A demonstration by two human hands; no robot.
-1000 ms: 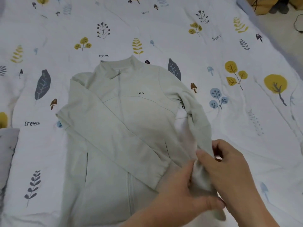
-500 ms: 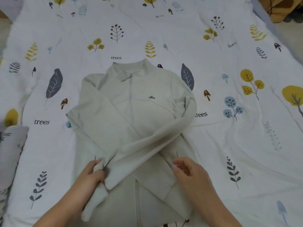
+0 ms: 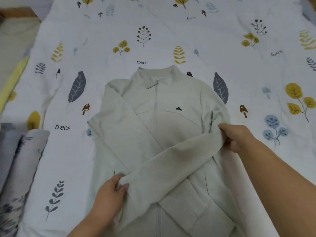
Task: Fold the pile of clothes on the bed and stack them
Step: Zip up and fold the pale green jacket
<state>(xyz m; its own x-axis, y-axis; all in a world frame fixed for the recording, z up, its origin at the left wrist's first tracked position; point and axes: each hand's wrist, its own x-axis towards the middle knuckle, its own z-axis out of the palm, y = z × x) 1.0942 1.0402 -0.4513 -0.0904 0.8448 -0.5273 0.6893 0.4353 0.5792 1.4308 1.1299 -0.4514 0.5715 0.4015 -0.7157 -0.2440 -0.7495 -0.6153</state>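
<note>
A pale grey-green zip jacket (image 3: 171,127) with a stand-up collar and a small black logo lies face up on the bed, collar away from me. Both sleeves are folded across its front and cross each other. My left hand (image 3: 109,197) pinches the cuff end of the upper sleeve near the jacket's lower left side. My right hand (image 3: 237,139) grips the same sleeve at its fold by the jacket's right edge, below the shoulder. The jacket's hem runs out of view at the bottom.
The bed sheet (image 3: 222,48) is white with printed leaves, trees and mushrooms and spreads all around the jacket. A grey patterned cloth (image 3: 18,168) lies bunched at the left edge. The bed's left side (image 3: 15,79) drops off at the upper left.
The right sleeve was drawn across the jacket to the left. My left hand stayed on its cuff while my right hand moved up to the sleeve's fold at the right edge.
</note>
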